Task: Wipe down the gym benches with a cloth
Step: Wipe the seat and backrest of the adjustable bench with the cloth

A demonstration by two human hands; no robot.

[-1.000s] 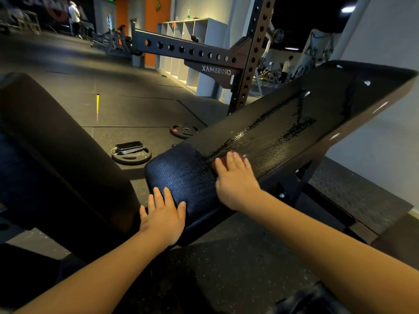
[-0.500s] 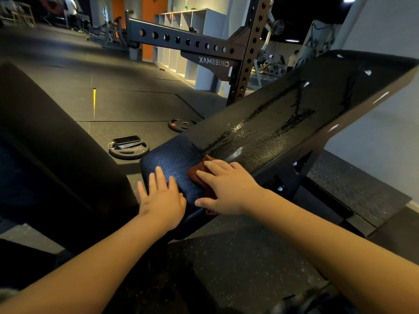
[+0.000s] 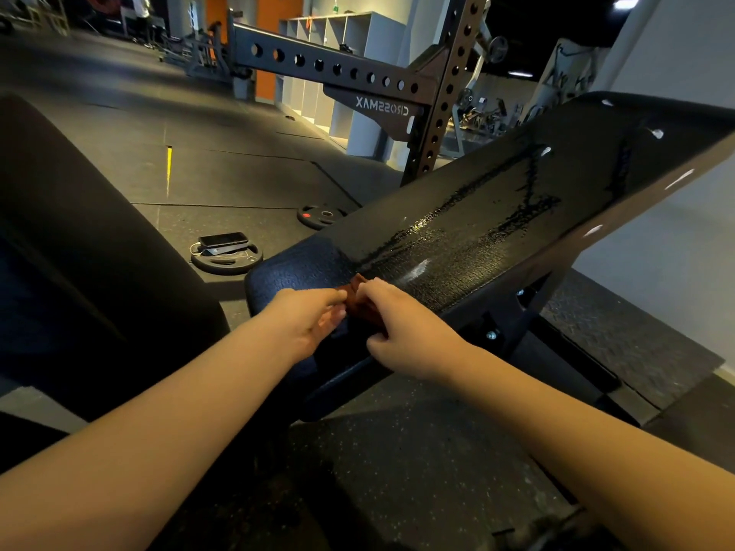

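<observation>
**Cloth mostly hidden between our hands**

We see only a rust-red scrap of the cloth (image 3: 359,301), at the low end of the tilted black bench (image 3: 497,216). Our left hand (image 3: 308,324) and right hand (image 3: 401,332) pinch it from either side, covering the rest. The rack (image 3: 433,97) behind reads CROSSMAX, mirrored. Wet streaks shine on the pad, above a dark rubber floor (image 3: 238,169).

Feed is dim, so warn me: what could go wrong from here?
The cloth is bunched between left hand and right hand at the pad's low end; a loose grip could drop it.
Wet streaks run up the tilted pad; liquid may run down or just smear.
The phone on a plate lies on the floor nearby; a step could hit it.
</observation>
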